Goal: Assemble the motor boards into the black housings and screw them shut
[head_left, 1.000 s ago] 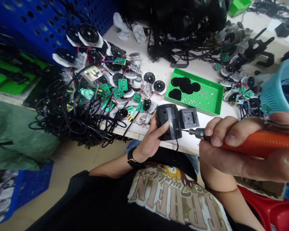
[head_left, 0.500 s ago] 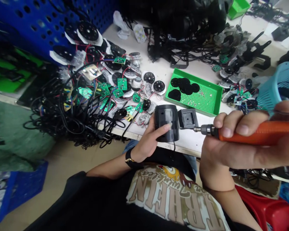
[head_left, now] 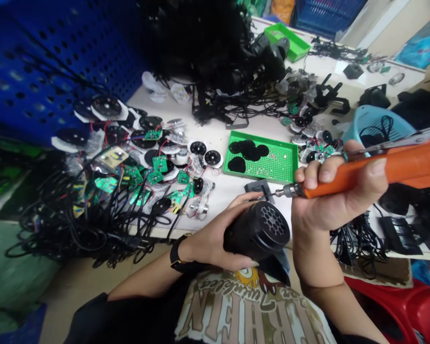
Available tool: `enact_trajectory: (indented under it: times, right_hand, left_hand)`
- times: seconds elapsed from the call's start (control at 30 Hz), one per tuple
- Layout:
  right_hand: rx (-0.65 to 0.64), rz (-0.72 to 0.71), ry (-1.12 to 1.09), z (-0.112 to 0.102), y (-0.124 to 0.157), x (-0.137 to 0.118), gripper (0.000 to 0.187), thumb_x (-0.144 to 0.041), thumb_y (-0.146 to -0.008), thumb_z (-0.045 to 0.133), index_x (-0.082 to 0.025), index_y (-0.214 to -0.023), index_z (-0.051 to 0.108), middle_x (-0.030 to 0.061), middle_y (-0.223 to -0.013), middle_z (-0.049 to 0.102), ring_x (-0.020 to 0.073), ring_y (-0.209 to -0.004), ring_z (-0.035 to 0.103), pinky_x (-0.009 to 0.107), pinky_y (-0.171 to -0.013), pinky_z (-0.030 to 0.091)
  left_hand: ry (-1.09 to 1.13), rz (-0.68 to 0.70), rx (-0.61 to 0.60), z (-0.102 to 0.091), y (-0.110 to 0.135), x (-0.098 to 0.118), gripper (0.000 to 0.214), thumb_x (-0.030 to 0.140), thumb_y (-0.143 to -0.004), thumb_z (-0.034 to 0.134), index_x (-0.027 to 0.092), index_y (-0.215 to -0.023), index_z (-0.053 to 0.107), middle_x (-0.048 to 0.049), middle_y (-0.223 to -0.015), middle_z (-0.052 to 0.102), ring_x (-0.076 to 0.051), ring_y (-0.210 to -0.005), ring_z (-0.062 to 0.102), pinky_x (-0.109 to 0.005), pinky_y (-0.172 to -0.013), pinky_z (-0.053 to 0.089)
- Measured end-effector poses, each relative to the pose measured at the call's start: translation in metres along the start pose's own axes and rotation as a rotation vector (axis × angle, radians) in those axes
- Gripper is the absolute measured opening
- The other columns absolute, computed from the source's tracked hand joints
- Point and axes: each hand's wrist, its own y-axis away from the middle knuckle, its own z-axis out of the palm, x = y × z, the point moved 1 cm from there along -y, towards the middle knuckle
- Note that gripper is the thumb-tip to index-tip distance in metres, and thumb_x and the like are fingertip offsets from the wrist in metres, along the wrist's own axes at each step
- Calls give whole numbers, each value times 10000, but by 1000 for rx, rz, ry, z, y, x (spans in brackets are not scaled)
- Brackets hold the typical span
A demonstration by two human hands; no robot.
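My left hand (head_left: pixel 215 234) is wrapped round a black cylindrical housing (head_left: pixel 249 234), tilted so its honeycomb-grille end faces up and to the right. In my right hand (head_left: pixel 326 200) is an orange electric screwdriver (head_left: pixel 347 172), gripped round its body with the bit pointing left. The bit's tip is close to the left fingers at the housing's far side; whether it touches there I cannot tell. Just behind, a black square holder (head_left: pixel 258 187) lies on the table. Beyond it stands a green perforated tray (head_left: pixel 290 167) with black discs (head_left: pixel 249 149) and small screws (head_left: pixel 272 156).
Circuit boards (head_left: pixel 160 164) with wired black discs and tangled black cables (head_left: pixel 103 224) cover the table's left. A blue perforated crate (head_left: pixel 57 71) stands at the far left. On the right is a light-blue basket (head_left: pixel 358 124); a red stool (head_left: pixel 408 310) is below.
The view has shifted, showing more of the far table. My left hand has tilted the housing from upright, bringing its grille end into view. The screwdriver's bit is nearer to the housing.
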Motion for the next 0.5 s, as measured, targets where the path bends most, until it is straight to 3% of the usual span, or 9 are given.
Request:
enact_trajectory:
  times: [0.13, 0.27, 0.5]
  right_hand:
    - [-22, -29, -47, -4, -15, 2, 289, -481, -877, 693, -207, -961, 654, -92, -536, 454, 88, -381, 414, 214, -427, 454]
    - [-46, -15, -39, -13, -33, 6, 265, -447, -873, 697, -199, -964, 668, -88, -535, 470, 92, -372, 425, 214, -425, 474]
    - [-108, 15, -17, -24, -42, 19, 223, -377, -866, 657, -198, -997, 683, -83, -527, 488, 104, -363, 433, 227, -425, 483]
  left_hand:
    - [-110, 4, -54, -3, -26, 0, 986, 385, -724, 878, 283, -1574, 388, -154, -1615, 395, -401, -1526, 352, -607, -1288, 257]
    - [-195, -101, -118, -5, -43, -5, 1020, 401, -717, 883, 277, -1581, 356, -164, -1618, 392, -411, -1514, 368, -613, -1279, 290]
    - [-244, -204, -199, -4, -61, -5, 1010, 425, -638, 912, 237, -1510, 438, -190, -1646, 319, -435, -1526, 345, -591, -1263, 351]
